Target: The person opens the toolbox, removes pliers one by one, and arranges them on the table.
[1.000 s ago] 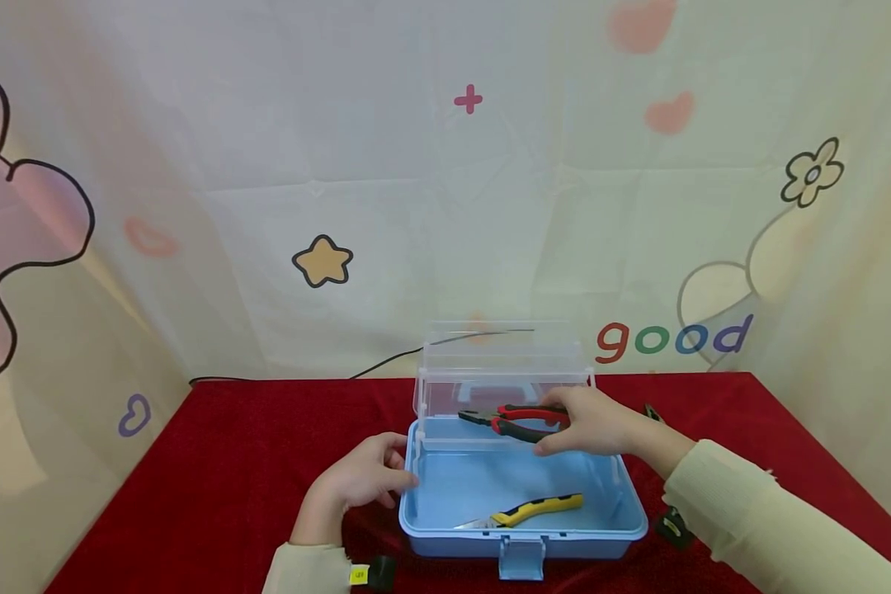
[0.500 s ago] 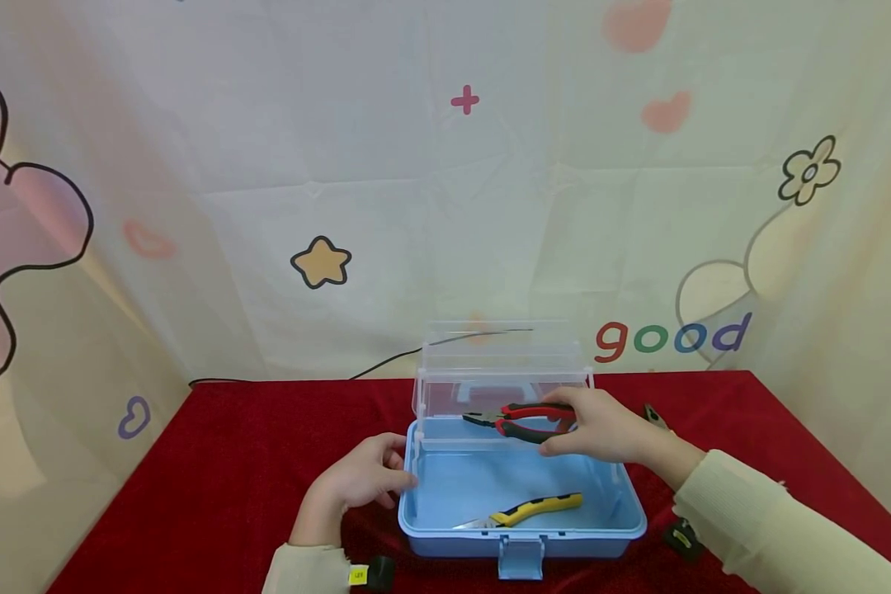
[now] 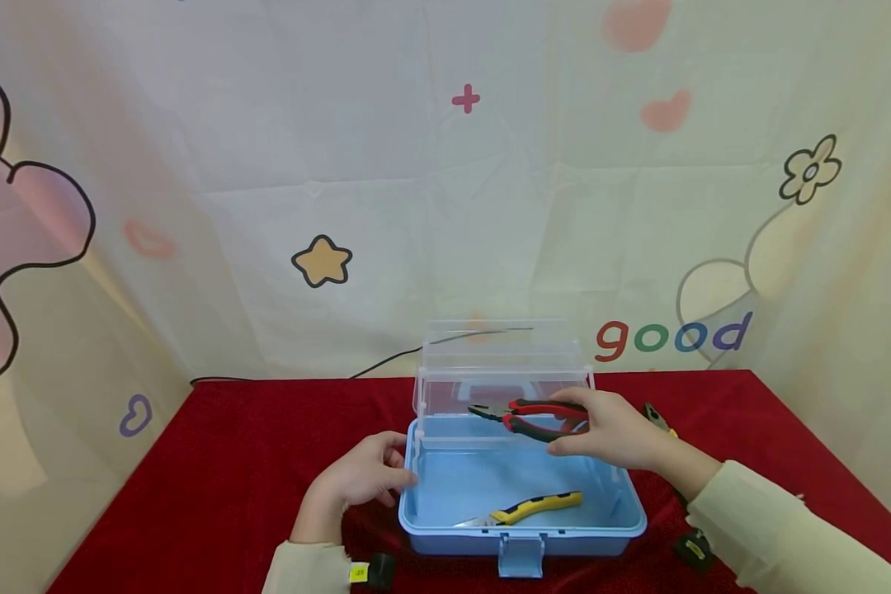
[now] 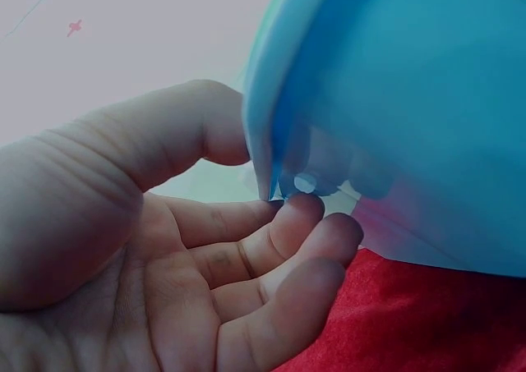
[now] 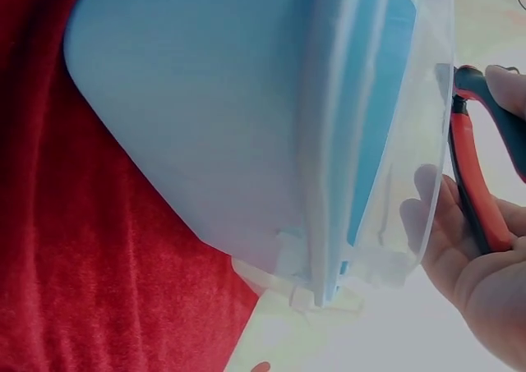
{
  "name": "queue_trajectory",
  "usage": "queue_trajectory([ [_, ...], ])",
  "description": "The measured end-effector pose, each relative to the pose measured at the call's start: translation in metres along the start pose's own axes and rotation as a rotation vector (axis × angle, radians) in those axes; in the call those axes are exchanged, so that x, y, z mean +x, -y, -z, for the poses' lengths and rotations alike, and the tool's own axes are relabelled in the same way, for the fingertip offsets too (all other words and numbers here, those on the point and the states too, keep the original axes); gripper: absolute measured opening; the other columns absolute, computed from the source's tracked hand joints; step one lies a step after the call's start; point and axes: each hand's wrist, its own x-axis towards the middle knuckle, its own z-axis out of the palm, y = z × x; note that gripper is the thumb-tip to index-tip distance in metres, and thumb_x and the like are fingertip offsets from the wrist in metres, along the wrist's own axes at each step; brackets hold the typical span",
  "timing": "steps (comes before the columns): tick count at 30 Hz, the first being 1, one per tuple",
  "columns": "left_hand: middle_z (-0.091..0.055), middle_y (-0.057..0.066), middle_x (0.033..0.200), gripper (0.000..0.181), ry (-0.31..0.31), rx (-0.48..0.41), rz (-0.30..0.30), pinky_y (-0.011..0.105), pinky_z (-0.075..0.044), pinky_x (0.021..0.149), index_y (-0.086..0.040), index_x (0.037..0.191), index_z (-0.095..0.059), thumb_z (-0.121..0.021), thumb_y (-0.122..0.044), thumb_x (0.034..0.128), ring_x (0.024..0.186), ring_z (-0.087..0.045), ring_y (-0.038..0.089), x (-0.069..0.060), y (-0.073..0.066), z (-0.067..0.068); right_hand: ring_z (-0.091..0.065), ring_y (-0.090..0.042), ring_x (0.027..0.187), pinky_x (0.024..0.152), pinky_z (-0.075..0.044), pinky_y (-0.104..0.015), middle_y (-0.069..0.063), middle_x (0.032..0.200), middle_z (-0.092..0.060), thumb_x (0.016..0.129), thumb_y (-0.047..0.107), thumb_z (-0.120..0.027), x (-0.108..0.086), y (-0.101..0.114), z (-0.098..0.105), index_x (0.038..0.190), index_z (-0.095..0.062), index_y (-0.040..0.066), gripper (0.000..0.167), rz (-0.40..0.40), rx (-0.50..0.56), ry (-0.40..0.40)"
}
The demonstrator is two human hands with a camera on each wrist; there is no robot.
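Note:
A light-blue toolbox (image 3: 475,474) stands with its clear lid (image 3: 505,388) raised at the back. My left hand (image 3: 367,472) grips its left rim, thumb over the edge and fingers below, as the left wrist view shows. My right hand (image 3: 612,429) holds pliers (image 3: 545,407) with red-and-black handles above the back of the box. Their handles are spread and the dark jaws point left. In the right wrist view the pliers (image 5: 475,183) show beyond the lid. A yellow-and-black handled tool (image 3: 542,506) with a metal tip lies inside the box near its front wall.
Another tool with a dark metal head (image 3: 657,417) lies behind my right forearm, mostly hidden. An unfastened blue latch (image 3: 521,557) hangs from the box front. Red cloth (image 3: 267,429) covers the table, with a printed curtain (image 3: 386,206) behind it.
My right hand has drifted slightly to the right with the pliers, still above the box. The left hand keeps its place on the rim.

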Motion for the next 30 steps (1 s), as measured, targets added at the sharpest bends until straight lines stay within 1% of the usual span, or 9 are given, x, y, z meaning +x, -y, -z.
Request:
queue_trajectory([
  [7,-0.059,0.010,0.085,0.061,-0.002,-0.003,0.012,0.035,-0.059,0.063,0.005,0.131,-0.045,-0.071,-0.012,0.0783,0.070,-0.061,0.019,0.000,0.000,0.000,-0.063,-0.015,0.081,0.066,-0.057,-0.029,-0.012,0.106,-0.064,0.072,0.035,-0.080,-0.005,-0.003,0.000,0.124,-0.055,0.008,0.063,-0.004,0.040,-0.023],
  [11,-0.059,0.010,0.085,0.061,-0.001,-0.005,0.012,0.035,-0.059,0.063,0.004,0.131,-0.045,-0.071,-0.012,0.0783,0.070,-0.061,0.019,-0.001,-0.001,0.000,-0.062,-0.015,0.081,0.066,-0.057,-0.028,-0.012,0.105,-0.064,0.072,0.036,-0.080,-0.007,-0.004,-0.001,0.124,-0.055,0.008,0.064,-0.013,0.039,-0.040],
  [22,-0.059,0.010,0.084,0.060,0.001,-0.008,0.011,0.035,-0.058,0.063,0.004,0.131,-0.045,-0.071,-0.012,0.0791,0.070,-0.061,0.020,-0.002,-0.004,0.000,-0.063,-0.016,0.085,0.066,-0.057,-0.029,-0.012,0.107,-0.064,0.073,0.036,-0.079,-0.015,-0.009,-0.001,0.128,-0.053,0.008,0.066,-0.034,0.079,-0.084],
  [30,-0.059,0.010,0.085,0.059,0.000,-0.002,0.009,0.036,-0.059,0.063,0.004,0.130,-0.046,-0.070,-0.012,0.0789,0.071,-0.061,0.019,-0.002,-0.003,0.000,-0.064,-0.016,0.087,0.067,-0.058,-0.029,-0.012,0.111,-0.064,0.074,0.036,-0.078,-0.020,-0.009,-0.001,0.129,-0.052,0.009,0.066,-0.040,0.075,-0.132],
])
